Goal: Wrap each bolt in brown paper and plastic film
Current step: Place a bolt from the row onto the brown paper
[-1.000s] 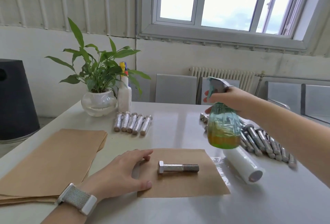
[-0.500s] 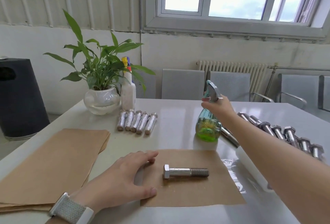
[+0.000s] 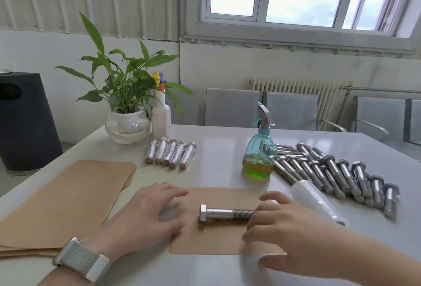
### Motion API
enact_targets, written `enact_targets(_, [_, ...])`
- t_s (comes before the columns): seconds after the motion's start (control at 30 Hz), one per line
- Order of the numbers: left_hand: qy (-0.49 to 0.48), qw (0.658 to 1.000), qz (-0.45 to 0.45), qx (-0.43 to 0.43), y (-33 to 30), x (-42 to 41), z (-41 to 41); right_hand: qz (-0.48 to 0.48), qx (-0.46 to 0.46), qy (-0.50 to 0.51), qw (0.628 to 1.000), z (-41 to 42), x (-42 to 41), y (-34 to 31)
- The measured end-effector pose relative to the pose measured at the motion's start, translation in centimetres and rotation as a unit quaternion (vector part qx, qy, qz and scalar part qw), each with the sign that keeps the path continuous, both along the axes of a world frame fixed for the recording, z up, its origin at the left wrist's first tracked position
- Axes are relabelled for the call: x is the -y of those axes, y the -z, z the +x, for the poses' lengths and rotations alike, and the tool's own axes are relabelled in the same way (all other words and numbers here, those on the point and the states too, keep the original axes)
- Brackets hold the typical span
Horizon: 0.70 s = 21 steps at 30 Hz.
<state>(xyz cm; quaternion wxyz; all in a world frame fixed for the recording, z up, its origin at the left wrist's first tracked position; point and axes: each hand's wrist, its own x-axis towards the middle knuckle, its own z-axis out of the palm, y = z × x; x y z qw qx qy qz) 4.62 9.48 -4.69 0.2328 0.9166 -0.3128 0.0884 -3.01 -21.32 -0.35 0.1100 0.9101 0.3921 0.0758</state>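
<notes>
a bolt [image 3: 224, 213] lies crosswise on the paper sheet [image 3: 224, 238] in front of me on the tabletop [image 3: 218, 149], head to the left. my left hand [image 3: 145, 212] rests on the sheet's left edge, my right hand [image 3: 282, 228] at the bolt's threaded end. left lies a paper stack [image 3: 66, 201]; behind it, wrapped bolts [image 3: 170, 154] before a potted plant [image 3: 127, 103]. right: spray bottle [image 3: 259, 149], loose bolts [image 3: 337, 174], film roll [image 3: 316, 201].
</notes>
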Motion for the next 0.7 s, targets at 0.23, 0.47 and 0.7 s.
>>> enact_targets(0.23, [0.006, 0.995, -0.088, 0.050, -0.8, 0.9, -1.2, -0.045, 0.010, 0.015, 0.999, 0.4, -1.3, 1.0])
enact_targets(0.47, [0.079, 0.997, -0.016, 0.004, -1.1, 2.1, -2.0, 0.078, 0.023, 0.079, 0.994, 1.1, -1.9, 1.0])
enact_targets(0.7, [0.062, 0.993, 0.085, 0.057, -1.7, 3.0, -1.6, 0.195, 0.019, 0.157, 0.968, 2.4, -1.8, 1.4])
